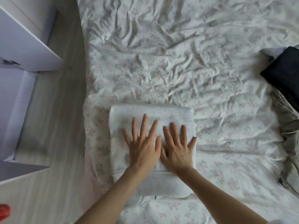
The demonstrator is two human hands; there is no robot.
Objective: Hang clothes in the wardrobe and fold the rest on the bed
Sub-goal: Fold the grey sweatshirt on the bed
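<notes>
Both hands, left (143, 149) and right (177, 151), lie flat with fingers spread on the folded white sweater (137, 117) at the near edge of the bed (178, 62). Smoothing seems nearly finished; next, probably the dark garment (283, 75) far right of the sweater.

White garment (145, 113) folded into a flat rectangle, ribbed hem band facing the near edge of the bed (178, 62), lying on the floral, wrinkled sheet. Dark navy folded garment (281, 75) at the bed's right edge, well apart. Beige crumpled clothing (289, 135) just below it, partly out of view.
</notes>
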